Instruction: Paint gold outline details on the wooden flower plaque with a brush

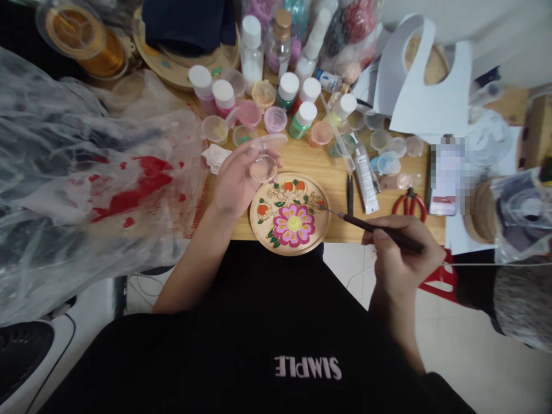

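In my left hand point(236, 183) is a small clear cup point(263, 168) with its lid tipped up and something peach-coloured inside. Just below it a round wooden plaque point(260, 237) lies at the table's front edge, partly jutting over it. A pink flower point(294, 225) fills the middle of the plaque, with orange fruits and green leaves outlined in gold around it. My right hand point(401, 248) grips a dark-handled spatula point(382, 231), whose thin metal tip is at the orange fruit on the plaque's right side.
Small paint cups point(276, 119) and white-capped bottles point(303, 119) crowd the table behind the plaque. To the right lie black tweezers point(350, 195), a white tube point(365, 178), red-handled pliers point(409, 206) and a phone point(444, 175). A plastic bag point(107, 172) covers the left side.
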`<control>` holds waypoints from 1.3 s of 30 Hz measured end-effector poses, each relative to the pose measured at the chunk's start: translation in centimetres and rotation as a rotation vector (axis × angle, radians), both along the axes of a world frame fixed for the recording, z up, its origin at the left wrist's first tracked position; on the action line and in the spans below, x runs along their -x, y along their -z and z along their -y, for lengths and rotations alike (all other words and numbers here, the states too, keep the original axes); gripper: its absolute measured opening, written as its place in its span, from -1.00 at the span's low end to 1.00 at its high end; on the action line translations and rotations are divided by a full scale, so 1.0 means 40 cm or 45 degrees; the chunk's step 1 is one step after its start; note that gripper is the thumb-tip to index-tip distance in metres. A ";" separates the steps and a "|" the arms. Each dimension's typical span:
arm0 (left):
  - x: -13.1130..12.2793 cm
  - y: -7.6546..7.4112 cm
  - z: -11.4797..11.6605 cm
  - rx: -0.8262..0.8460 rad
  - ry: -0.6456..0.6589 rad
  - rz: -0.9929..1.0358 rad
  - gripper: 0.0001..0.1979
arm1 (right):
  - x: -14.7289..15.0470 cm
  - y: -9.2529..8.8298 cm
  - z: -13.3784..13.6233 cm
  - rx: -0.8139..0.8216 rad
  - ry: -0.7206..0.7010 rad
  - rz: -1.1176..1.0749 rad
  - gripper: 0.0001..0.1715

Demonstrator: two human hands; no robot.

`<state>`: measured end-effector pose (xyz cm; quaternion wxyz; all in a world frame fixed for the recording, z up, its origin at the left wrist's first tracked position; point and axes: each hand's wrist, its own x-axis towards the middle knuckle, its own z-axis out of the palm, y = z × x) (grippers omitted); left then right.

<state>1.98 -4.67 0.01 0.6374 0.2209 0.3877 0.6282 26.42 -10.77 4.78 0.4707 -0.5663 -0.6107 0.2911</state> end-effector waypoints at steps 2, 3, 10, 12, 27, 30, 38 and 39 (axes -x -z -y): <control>0.000 0.000 0.001 -0.033 -0.002 0.020 -0.76 | -0.002 0.001 -0.002 -0.009 -0.028 0.005 -0.78; 0.001 0.001 0.001 -0.043 -0.001 0.024 -0.77 | -0.003 0.002 -0.003 -0.013 -0.045 0.012 -0.78; 0.000 -0.002 0.000 0.026 0.015 0.014 -0.76 | 0.003 -0.015 -0.006 -0.018 -0.120 0.145 -0.74; -0.001 -0.005 0.001 0.018 0.016 0.025 -0.75 | 0.014 -0.028 -0.004 0.020 -0.113 0.213 -0.73; 0.000 -0.002 0.005 -0.116 -0.013 0.108 -0.77 | 0.032 -0.050 0.008 0.004 -0.026 0.325 -0.77; 0.000 0.003 0.005 -0.119 0.009 0.062 -0.78 | 0.032 -0.043 0.006 0.033 -0.037 0.326 -0.78; 0.003 0.012 0.003 -0.200 0.052 0.076 -0.77 | 0.031 -0.041 0.004 0.027 -0.046 0.307 -0.78; 0.003 0.012 0.002 -0.203 0.052 0.078 -0.78 | 0.032 -0.041 0.004 0.020 -0.051 0.309 -0.78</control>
